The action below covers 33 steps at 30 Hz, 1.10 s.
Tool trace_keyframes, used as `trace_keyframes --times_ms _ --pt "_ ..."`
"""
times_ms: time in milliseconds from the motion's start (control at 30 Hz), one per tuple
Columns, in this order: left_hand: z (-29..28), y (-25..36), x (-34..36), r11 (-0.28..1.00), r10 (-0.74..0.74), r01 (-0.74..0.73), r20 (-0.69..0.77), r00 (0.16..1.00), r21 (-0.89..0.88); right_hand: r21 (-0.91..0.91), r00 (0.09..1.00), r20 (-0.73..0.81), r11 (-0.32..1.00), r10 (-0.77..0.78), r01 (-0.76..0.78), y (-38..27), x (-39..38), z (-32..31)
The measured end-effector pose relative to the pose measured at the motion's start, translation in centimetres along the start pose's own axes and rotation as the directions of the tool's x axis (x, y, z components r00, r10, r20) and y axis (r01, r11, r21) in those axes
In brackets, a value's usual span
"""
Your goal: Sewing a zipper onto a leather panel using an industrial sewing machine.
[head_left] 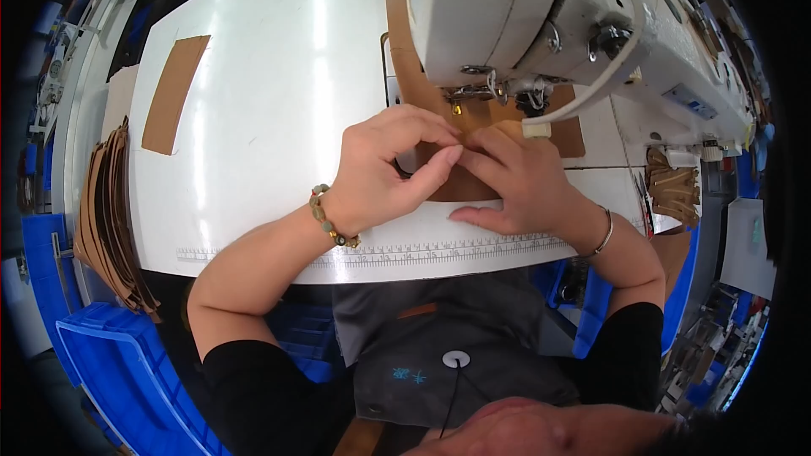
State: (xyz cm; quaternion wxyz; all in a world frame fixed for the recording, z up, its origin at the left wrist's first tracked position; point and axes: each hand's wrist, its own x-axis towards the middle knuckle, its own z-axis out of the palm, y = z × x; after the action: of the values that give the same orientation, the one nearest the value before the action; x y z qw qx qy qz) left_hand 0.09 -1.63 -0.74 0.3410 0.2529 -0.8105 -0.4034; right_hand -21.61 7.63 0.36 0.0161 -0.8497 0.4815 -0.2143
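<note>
Where the table (262, 101) ends on your left, a stack of brown strips (106, 219) hangs over its edge, and a blue bin (127, 355) stands below the near left corner. Just in from that left edge, toward the far side, a brown rectangle (176, 95) lies flat. Next comes a ruler (397, 252), which runs along the near edge under your forearms. Your left grip (384, 160), with a beaded bracelet (322, 213) at the wrist, has its fingers bent and its thumb tip near the forefinger; whether they pinch anything cannot be told. Beneath both hands, inward from the near edge, lies the brown sheet (456, 187), stretching toward the far edge; whether it is one piece is unclear. Your right grip (525, 177) rests by the sheet, its thumb spread well apart from its bent fingers, which come close to your left thumb. Beyond it stands the sewing machine (486, 8), its head above the sheet. Toward the right edge sits a bundle of brown pieces (673, 190).
</note>
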Motion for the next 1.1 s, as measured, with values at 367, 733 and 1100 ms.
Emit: trace_keyframes --times_ms 367,733,1100 --pt "-1.7 -0.1 1.1 0.986 0.166 -0.159 -0.17 0.971 0.057 0.245 0.933 -0.308 0.963 0.188 -0.113 2.0 0.0 0.0" --pt "0.0 -2.0 1.4 0.647 0.409 -0.39 0.134 0.903 0.655 0.299 0.921 -0.325 0.947 0.216 -0.116 1.7 0.4 0.0" --pt "2.1 -0.7 0.2 0.626 0.509 -0.49 0.158 0.846 0.607 0.255 0.936 -0.303 0.961 0.181 -0.103 1.9 0.1 0.2"
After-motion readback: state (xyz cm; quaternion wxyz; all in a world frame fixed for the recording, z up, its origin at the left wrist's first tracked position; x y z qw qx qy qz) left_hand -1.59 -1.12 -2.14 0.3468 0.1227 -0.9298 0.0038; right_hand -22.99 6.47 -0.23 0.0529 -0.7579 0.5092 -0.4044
